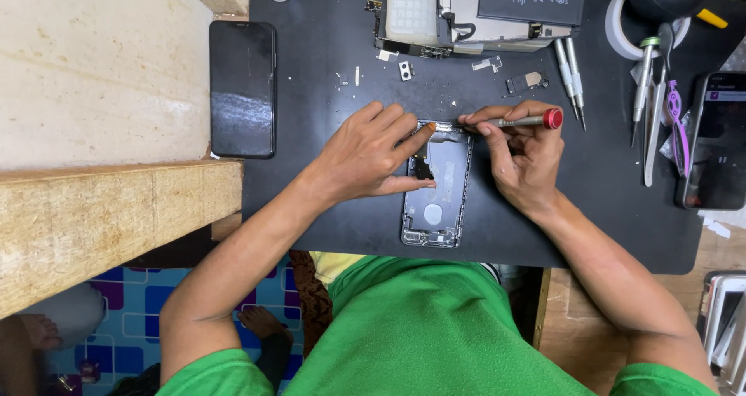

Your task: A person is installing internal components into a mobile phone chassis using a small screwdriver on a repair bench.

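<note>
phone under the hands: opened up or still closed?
Opened up. The phone housing lies as a bare shell, its inside exposed, no screen on it. Left hand steadies it; right hand holds a screwdriver.

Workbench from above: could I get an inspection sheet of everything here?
Surface: black mat on a workbench.
Job's things: opened phone housing, flat; silver screwdriver with red cap over its top edge.
Clutter: dark phone at left; dismantled phone assembly; loose small parts; tweezers and drivers; tape roll; second phone.
Hands: left hand steadies the housing; right hand holds the screwdriver.
Cables: nothing seen.
Surroundings: wooden ledge, patterned floor.
</note>
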